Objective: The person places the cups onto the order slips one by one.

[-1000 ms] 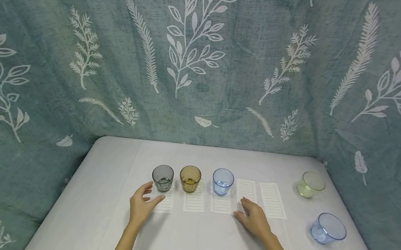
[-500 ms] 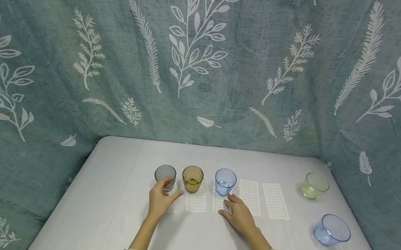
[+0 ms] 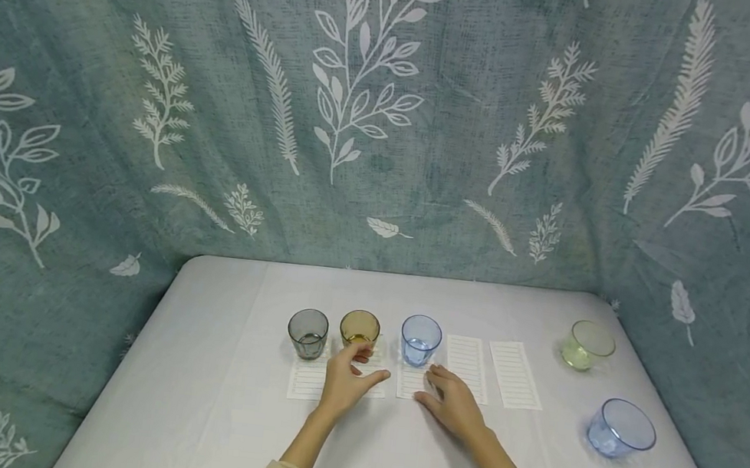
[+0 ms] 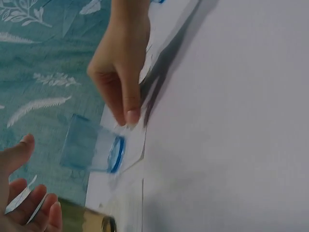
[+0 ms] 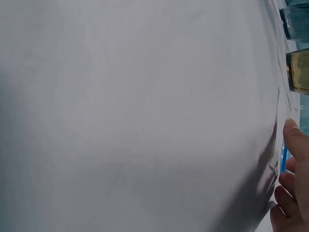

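My left hand [image 3: 344,386] is in front of the amber glass [image 3: 360,323], covering its lower part in the head view. Its thumb is spread from loosely bent fingers, and nothing is between them. My right hand [image 3: 457,408] hovers low beside the blue glass [image 3: 420,339], over the lined paper strip [image 3: 408,383] under that glass. In the left wrist view its fingertips [image 4: 131,118] point down towards the strip; whether they touch it I cannot tell. A grey glass [image 3: 308,333] stands left of the amber one, on another lined strip [image 3: 306,381].
Two more lined strips [image 3: 467,364] lie to the right of the blue glass, bearing no glass. Towards the table's right edge stand a pale green glass [image 3: 588,346] and a wider blue glass [image 3: 621,430]. A leaf-patterned curtain [image 3: 389,112] hangs behind the white table [image 3: 203,400].
My left hand has moved right, from the grey glass to in front of the amber one. My right hand has shifted left towards the blue glass. The glasses stay in place.
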Demonstrator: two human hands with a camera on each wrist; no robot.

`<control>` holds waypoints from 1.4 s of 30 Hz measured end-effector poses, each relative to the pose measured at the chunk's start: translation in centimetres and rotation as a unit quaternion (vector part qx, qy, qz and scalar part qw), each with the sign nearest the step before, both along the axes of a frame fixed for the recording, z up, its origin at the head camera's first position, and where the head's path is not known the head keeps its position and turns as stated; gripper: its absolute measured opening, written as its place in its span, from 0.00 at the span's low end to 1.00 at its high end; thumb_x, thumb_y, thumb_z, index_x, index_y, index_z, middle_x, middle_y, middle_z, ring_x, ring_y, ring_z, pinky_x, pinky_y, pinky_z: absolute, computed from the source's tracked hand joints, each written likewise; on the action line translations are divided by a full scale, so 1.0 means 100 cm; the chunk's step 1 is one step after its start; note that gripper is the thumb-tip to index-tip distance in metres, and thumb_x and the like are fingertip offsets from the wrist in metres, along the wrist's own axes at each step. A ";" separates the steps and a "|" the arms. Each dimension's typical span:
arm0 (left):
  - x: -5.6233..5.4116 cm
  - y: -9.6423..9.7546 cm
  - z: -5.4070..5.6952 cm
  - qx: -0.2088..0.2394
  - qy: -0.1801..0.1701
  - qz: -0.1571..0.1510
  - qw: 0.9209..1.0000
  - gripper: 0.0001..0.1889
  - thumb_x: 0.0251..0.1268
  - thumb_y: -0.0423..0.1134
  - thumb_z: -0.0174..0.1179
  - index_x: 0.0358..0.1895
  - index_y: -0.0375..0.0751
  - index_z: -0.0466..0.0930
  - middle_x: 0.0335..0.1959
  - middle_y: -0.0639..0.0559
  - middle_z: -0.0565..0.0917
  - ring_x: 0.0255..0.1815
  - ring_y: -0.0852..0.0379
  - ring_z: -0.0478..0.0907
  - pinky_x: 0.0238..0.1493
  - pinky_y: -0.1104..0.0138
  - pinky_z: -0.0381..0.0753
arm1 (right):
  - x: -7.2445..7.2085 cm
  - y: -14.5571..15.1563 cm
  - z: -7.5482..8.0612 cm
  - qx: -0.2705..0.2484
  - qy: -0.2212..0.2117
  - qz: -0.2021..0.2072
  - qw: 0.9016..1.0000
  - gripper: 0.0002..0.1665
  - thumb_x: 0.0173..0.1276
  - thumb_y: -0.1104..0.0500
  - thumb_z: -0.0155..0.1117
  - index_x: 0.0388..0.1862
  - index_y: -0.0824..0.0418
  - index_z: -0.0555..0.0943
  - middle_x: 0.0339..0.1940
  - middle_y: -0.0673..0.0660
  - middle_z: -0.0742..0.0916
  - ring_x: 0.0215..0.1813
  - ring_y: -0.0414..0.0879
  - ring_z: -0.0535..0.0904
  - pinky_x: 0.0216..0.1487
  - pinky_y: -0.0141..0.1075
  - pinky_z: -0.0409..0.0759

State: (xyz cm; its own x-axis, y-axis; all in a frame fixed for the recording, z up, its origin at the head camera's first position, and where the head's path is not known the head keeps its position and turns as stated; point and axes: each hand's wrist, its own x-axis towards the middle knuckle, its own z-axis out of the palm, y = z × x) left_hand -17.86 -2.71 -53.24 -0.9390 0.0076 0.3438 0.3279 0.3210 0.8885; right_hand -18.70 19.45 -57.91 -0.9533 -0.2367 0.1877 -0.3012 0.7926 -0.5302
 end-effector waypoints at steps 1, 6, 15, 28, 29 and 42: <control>-0.001 0.006 -0.001 0.001 0.000 -0.011 1.000 0.26 0.44 0.36 0.74 0.48 0.30 0.78 0.39 0.41 0.83 0.41 0.42 0.79 0.35 0.56 0.82 | 0.001 0.003 0.001 -0.004 0.001 -0.002 1.000 0.28 0.58 0.53 0.70 0.51 0.73 0.79 0.58 0.67 0.79 0.63 0.62 0.71 0.64 0.53 0.69; -0.008 0.039 -0.005 -0.001 -0.004 -0.071 0.997 0.26 0.46 0.36 0.73 0.50 0.27 0.77 0.42 0.38 0.83 0.43 0.39 0.80 0.39 0.55 0.83 | 0.003 0.027 0.011 -0.006 0.027 -0.009 1.000 0.26 0.58 0.58 0.70 0.50 0.75 0.78 0.54 0.70 0.80 0.58 0.65 0.75 0.60 0.55 0.72; -0.024 0.088 -0.019 -0.133 0.013 -0.095 0.987 0.28 0.45 0.39 0.74 0.50 0.28 0.78 0.47 0.38 0.83 0.49 0.46 0.81 0.48 0.66 0.81 | 0.012 0.077 0.044 0.017 0.050 -0.053 0.997 0.29 0.58 0.59 0.70 0.54 0.76 0.76 0.54 0.72 0.80 0.57 0.68 0.74 0.58 0.59 0.71; -0.033 0.117 -0.025 -0.264 -0.048 -0.132 0.954 0.34 0.47 0.47 0.72 0.57 0.31 0.75 0.56 0.40 0.78 0.60 0.48 0.74 0.63 0.67 0.72 | 0.044 0.146 0.092 0.017 0.195 -0.119 0.973 0.34 0.45 0.63 0.77 0.50 0.76 0.76 0.47 0.77 0.79 0.48 0.74 0.72 0.47 0.65 0.72; -0.034 0.119 -0.026 -0.276 -0.045 -0.133 0.951 0.34 0.47 0.47 0.72 0.57 0.31 0.75 0.57 0.40 0.78 0.61 0.48 0.73 0.63 0.66 0.71 | 0.046 0.151 0.095 0.021 0.192 -0.127 0.973 0.34 0.46 0.62 0.77 0.51 0.76 0.76 0.47 0.77 0.79 0.48 0.74 0.72 0.47 0.66 0.71; -0.039 0.131 -0.038 -0.449 -0.016 -0.131 0.884 0.37 0.51 0.59 0.66 0.57 0.34 0.74 0.59 0.41 0.76 0.64 0.49 0.69 0.65 0.67 0.69 | 0.069 0.200 0.097 0.008 0.152 -0.196 0.969 0.40 0.51 0.55 0.75 0.55 0.78 0.72 0.53 0.79 0.75 0.53 0.77 0.67 0.54 0.70 0.62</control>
